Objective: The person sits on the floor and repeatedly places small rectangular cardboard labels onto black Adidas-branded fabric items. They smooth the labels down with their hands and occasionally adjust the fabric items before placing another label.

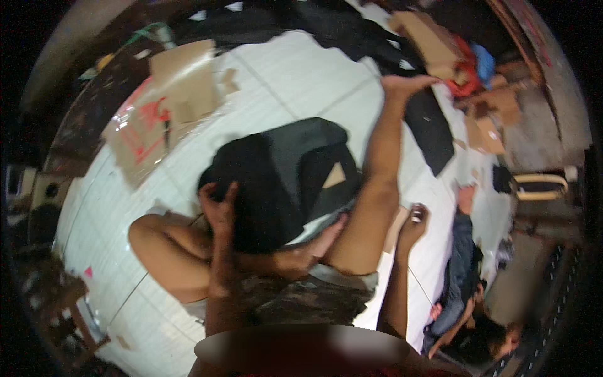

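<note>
Black cloth (pixel 264 198) lies folded in a heap on the white tiled floor, between my bent leg and my outstretched leg. At its left edge my left hand (pixel 219 202) rests with thumb and fingers spread; whether it pinches the fabric is not clear. A small tan triangular piece (pixel 334 176) shows on the cloth's right part. My right hand (pixel 414 221) is to the right of my outstretched leg, curled round a small dark object with a whitish part (pixel 416 213), too blurred to name. A tan flat piece (pixel 395 228) lies between that hand and my thigh.
Flattened cardboard with red marks (pixel 160 118) lies upper left. Black fabric (pixel 301 19) spreads along the far floor edge, and another dark piece (pixel 429 127) lies beyond my foot. Cardboard scraps (pixel 487 134) are at right. Another person (pixel 459 282) is at the lower right.
</note>
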`<act>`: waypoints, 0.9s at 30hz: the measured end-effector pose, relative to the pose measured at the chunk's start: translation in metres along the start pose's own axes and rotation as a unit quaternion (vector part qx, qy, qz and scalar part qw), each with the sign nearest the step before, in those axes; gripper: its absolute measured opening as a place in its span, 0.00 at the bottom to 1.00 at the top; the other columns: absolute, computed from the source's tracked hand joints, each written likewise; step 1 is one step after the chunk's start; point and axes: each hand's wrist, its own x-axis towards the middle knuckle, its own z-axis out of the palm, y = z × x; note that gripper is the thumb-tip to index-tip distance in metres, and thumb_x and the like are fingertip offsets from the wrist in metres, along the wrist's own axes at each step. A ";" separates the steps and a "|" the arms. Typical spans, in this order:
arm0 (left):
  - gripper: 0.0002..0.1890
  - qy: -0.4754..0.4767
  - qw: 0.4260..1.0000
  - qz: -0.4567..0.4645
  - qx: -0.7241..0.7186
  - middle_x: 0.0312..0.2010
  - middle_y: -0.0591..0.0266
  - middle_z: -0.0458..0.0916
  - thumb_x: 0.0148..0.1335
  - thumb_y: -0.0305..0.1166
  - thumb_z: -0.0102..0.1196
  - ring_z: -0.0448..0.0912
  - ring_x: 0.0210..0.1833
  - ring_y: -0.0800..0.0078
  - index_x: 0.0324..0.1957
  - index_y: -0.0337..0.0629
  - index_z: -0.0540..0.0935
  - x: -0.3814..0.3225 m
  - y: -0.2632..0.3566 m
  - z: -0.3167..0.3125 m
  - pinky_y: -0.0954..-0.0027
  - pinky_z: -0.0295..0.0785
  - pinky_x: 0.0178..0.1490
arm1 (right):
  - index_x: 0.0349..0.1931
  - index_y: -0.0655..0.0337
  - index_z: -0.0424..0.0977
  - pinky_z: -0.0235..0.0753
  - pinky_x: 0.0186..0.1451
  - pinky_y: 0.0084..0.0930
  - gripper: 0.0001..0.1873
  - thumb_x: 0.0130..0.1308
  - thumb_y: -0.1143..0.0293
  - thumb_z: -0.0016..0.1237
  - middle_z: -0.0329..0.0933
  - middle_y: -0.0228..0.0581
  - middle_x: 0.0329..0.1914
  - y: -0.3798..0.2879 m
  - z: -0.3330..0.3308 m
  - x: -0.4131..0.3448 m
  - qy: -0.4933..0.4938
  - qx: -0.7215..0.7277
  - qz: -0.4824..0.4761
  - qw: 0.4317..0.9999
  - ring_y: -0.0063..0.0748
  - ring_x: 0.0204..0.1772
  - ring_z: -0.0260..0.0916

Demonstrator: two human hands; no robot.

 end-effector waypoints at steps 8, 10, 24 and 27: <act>0.34 -0.015 0.998 -0.014 -0.063 0.52 0.52 0.74 0.56 0.45 0.77 0.70 0.59 0.58 0.55 0.35 0.74 0.006 0.003 0.001 0.58 0.64 0.67 | 0.41 0.69 0.82 0.79 0.43 0.29 0.31 0.52 0.47 0.73 0.82 0.45 0.35 0.183 0.005 -0.037 -0.058 -0.113 0.234 0.964 0.35 0.36 0.79; 0.34 -0.009 0.999 -0.034 -0.021 0.52 0.52 0.74 0.56 0.46 0.77 0.71 0.59 0.59 0.54 0.35 0.74 0.006 0.004 0.000 0.59 0.64 0.67 | 0.37 0.69 0.83 0.76 0.39 0.22 0.22 0.55 0.59 0.75 0.82 0.35 0.30 0.180 0.003 -0.040 -0.043 0.018 0.233 0.971 0.26 0.32 0.76; 0.33 -0.030 0.999 -0.040 -0.018 0.53 0.51 0.74 0.56 0.45 0.76 0.71 0.59 0.58 0.54 0.36 0.75 0.004 0.009 -0.005 0.61 0.63 0.67 | 0.48 0.70 0.82 0.81 0.46 0.32 0.19 0.71 0.59 0.59 0.86 0.53 0.40 0.058 -0.036 0.014 -0.017 -0.022 0.010 1.000 0.36 0.42 0.83; 0.32 -0.017 1.000 -0.017 -0.004 0.52 0.53 0.73 0.56 0.44 0.77 0.70 0.58 0.60 0.53 0.36 0.74 0.004 0.008 -0.004 0.61 0.63 0.67 | 0.46 0.70 0.82 0.80 0.46 0.27 0.14 0.72 0.66 0.58 0.86 0.44 0.40 -0.025 -0.026 0.034 -0.067 0.148 -0.015 0.987 0.28 0.43 0.81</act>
